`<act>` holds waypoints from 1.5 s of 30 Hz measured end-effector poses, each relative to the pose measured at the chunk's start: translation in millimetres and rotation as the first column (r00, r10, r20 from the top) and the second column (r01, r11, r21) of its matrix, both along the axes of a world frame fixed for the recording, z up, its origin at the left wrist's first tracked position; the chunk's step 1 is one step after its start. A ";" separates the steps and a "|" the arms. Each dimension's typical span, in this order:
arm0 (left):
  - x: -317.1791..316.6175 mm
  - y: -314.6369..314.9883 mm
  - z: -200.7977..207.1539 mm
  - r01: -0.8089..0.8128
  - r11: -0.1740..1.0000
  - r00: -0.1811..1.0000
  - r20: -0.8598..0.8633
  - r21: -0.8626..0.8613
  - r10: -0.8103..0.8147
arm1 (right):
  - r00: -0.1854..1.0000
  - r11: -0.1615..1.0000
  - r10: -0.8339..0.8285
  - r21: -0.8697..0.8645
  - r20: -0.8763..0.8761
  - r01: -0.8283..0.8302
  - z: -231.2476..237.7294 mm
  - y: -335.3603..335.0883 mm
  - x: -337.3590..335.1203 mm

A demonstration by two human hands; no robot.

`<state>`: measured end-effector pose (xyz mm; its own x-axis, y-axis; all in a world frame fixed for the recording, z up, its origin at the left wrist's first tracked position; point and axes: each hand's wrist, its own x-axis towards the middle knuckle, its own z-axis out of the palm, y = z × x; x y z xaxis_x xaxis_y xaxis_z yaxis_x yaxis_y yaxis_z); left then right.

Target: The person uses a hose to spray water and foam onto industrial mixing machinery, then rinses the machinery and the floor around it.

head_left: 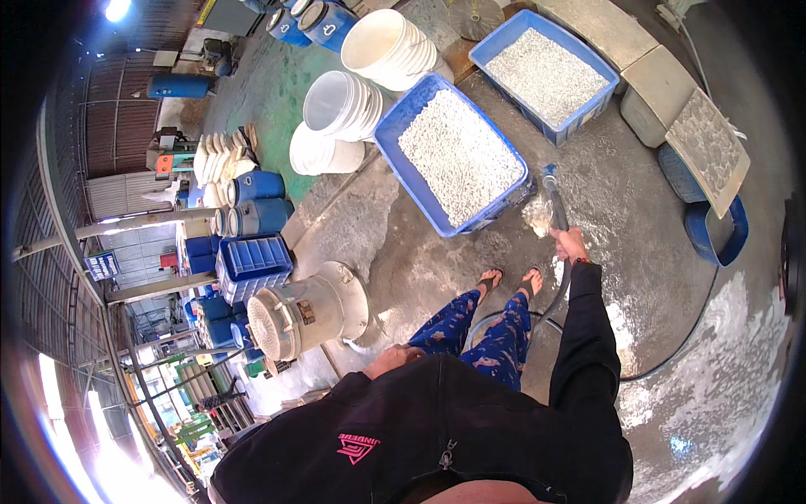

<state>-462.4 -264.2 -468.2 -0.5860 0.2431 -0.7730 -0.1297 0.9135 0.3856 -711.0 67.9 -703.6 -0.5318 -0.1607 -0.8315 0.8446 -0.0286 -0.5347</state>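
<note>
My right hand (571,244) is closed round a dark hose (556,204), which has a blue fitting at its far end. That end points away from me, beside the near blue tub (514,199). Whitish, wet-looking splashing shows on the floor just left of the hose. White small pieces (460,155) fill much of this tub. Behind it to the right, a second blue tub (550,134) holds similar pieces (546,76). My left hand (390,359) is down by my left thigh, its fingers mostly hidden.
White buckets (374,42) stand stacked beyond the near tub. A metal drum-shaped machine (311,311) is at my left, near blue crates (256,259) and blue barrels (260,217). Stone-like blocks (663,80) line the far right. A hose loops over the wet concrete floor (403,290).
</note>
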 end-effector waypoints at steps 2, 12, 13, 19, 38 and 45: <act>5.9 -4.1 -0.7 -0.010 1.000 1.000 0.001 0.003 0.010 | 0.999 0.999 0.038 -0.007 -0.001 -0.038 9.9 -10.3 -9.8; 1.6 4.6 2.7 -0.064 0.997 0.997 0.037 -0.034 0.065 | 0.990 0.987 0.117 -0.097 -0.083 -0.125 32.4 -3.6 -35.8; 1.6 5.9 4.1 -0.065 0.998 0.997 0.029 -0.006 0.066 | 0.988 0.987 0.125 -0.088 -0.097 -0.133 31.0 -4.6 -35.1; 5.2 8.6 4.8 -0.098 0.993 0.993 0.055 -0.061 0.101 | 0.974 0.985 0.138 -0.082 -0.181 -0.154 26.6 -23.5 -47.4; 40.3 -10.8 -7.6 -0.129 0.982 0.990 -0.034 0.137 0.135 | 0.965 0.981 0.171 0.119 -0.198 -0.150 31.9 -55.3 -68.0; 37.1 -8.7 -6.1 -0.114 0.982 0.992 -0.038 0.153 0.121 | 0.998 0.965 0.053 0.255 0.014 -0.055 -13.2 -5.6 -33.1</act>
